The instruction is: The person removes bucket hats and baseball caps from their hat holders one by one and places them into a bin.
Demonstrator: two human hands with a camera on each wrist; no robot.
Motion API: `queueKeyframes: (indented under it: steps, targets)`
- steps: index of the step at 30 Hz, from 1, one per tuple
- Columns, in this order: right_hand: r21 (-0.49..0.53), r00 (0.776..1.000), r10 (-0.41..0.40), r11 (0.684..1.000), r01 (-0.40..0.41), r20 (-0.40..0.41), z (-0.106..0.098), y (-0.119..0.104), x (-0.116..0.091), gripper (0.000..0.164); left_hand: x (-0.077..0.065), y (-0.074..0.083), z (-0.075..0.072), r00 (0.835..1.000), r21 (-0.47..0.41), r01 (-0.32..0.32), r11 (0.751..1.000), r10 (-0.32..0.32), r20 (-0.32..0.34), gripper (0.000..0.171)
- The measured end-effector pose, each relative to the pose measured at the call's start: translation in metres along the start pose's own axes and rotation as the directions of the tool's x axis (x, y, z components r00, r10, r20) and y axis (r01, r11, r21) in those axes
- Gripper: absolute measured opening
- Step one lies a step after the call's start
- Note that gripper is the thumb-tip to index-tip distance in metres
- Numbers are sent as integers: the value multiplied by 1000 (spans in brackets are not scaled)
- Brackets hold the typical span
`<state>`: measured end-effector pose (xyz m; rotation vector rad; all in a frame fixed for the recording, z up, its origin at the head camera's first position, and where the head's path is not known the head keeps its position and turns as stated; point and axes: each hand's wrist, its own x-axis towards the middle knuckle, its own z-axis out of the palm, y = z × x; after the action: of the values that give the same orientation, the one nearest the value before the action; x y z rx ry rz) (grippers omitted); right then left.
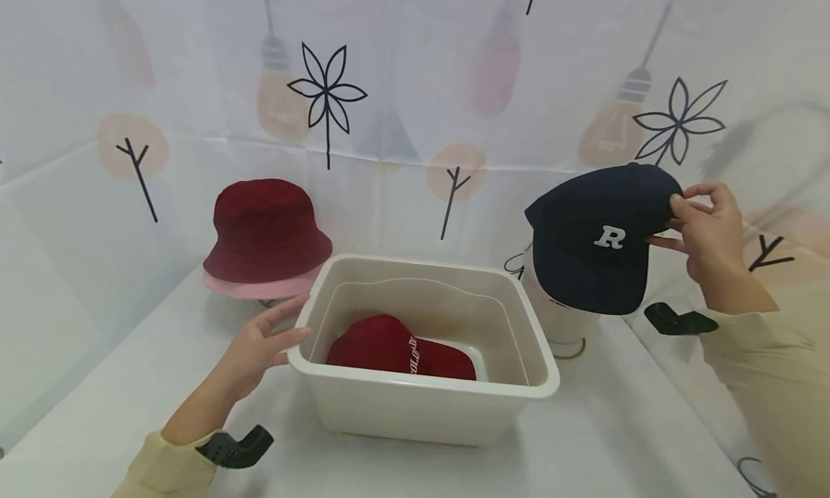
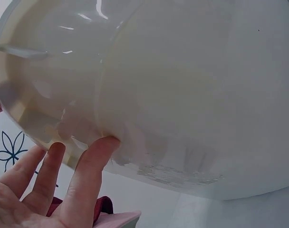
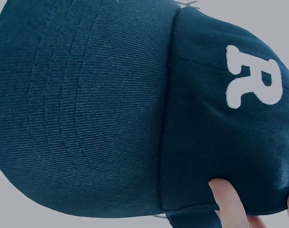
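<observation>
My right hand pinches the side of a dark navy baseball cap with a white letter R on its front. The thumb lies on the crown in the right wrist view, and the brim points down in the head view. Beneath the cap is a cream cylindrical stand, partly hidden by it. With fingers fairly straight, my left hand touches the left end of a cream plastic bin; the left wrist view shows a fingertip against its wall. Inside the bin lies a red baseball cap with white lettering.
Behind my left hand, a dark red bucket hat sits over a pink hat brim. The white table meets a patterned cloth backdrop. A thin dark cord lies at the lower right.
</observation>
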<state>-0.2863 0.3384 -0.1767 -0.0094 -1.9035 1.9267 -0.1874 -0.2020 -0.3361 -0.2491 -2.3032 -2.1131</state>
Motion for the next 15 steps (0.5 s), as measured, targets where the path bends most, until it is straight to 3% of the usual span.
queueKeyframes:
  steps: [7, 15]
  targets:
    - [99, 999, -20, 995, 17, 28, 3, -1, -8, 16, 0, 0, 0, 1000, 5, -3, 1000, 3, -5, 63]
    - [134, 999, -38, 990, 35, 14, 3, -2, -14, 16, 1, 0, 1, 1000, 7, -3, 1000, 3, -9, 63]
